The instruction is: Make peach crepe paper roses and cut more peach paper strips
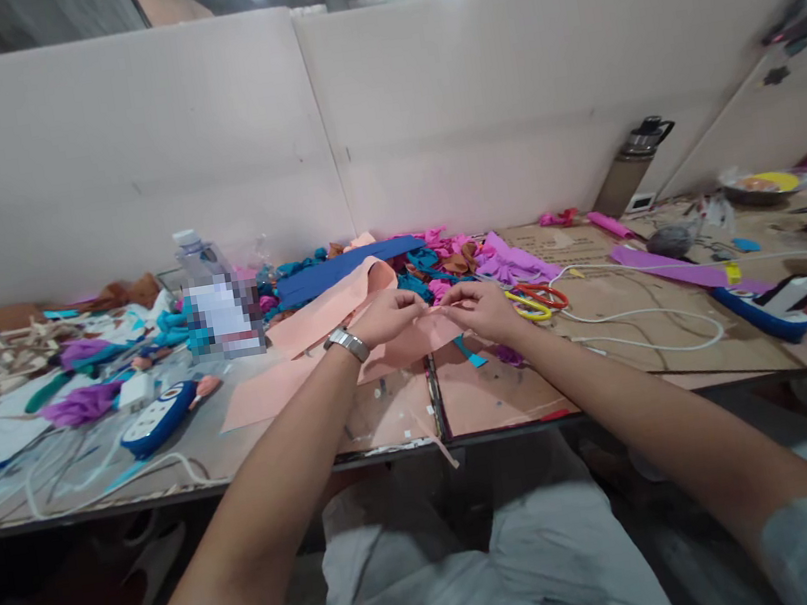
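Both hands are over peach-coloured paper near the middle of the table. My left hand (391,316), with a metal watch (346,343) on its wrist, is closed in a pinch at the paper's upper edge. Close beside it, my right hand (482,313) pinches the same edge. A peach paper sheet (258,397) runs leftward beneath my left wrist. Behind it lies a curled peach sheet (321,311), and farther back a dark blue sheet (345,267). The fingertips partly hide the edge they hold.
A bottle (206,271) stands at left, near a blue-and-white power strip (159,418). Crumpled purple paper (514,259) and red and yellow loop handles (543,296) lie right of my hands. White cables (678,309) cross the cardboard. A flask (630,167) leans by the partition.
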Demonstrator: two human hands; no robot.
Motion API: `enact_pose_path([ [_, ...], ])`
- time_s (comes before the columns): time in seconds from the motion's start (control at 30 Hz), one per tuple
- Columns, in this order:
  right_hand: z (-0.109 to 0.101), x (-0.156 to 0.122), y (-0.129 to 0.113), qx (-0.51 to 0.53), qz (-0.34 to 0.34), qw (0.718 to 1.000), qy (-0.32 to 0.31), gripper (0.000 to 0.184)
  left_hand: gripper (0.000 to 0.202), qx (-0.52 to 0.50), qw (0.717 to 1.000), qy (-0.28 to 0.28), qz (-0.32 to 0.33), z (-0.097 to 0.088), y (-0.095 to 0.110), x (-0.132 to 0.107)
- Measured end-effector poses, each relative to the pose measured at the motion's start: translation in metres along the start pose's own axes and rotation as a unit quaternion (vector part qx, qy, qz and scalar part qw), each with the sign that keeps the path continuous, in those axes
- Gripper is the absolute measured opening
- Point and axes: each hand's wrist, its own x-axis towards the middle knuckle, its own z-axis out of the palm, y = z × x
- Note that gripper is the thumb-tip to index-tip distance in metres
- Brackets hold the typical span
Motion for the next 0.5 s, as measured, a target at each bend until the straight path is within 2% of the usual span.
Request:
enact_pose_path([
  [0.27, -0.001, 0.005, 0.005, 0.036, 0.044, 0.998, 0.040, 0.021, 0.028, -0.026, 1.000, 0.017, 0.000, -0.015, -0.006, 0.003],
  [0.5, 0.000, 0.005, 0.007, 0.043, 0.046, 0.997, 0.047, 0.019, 0.020, -0.004, 0.997, 0.077, 0.005, -0.022, -0.022, 0.008],
])
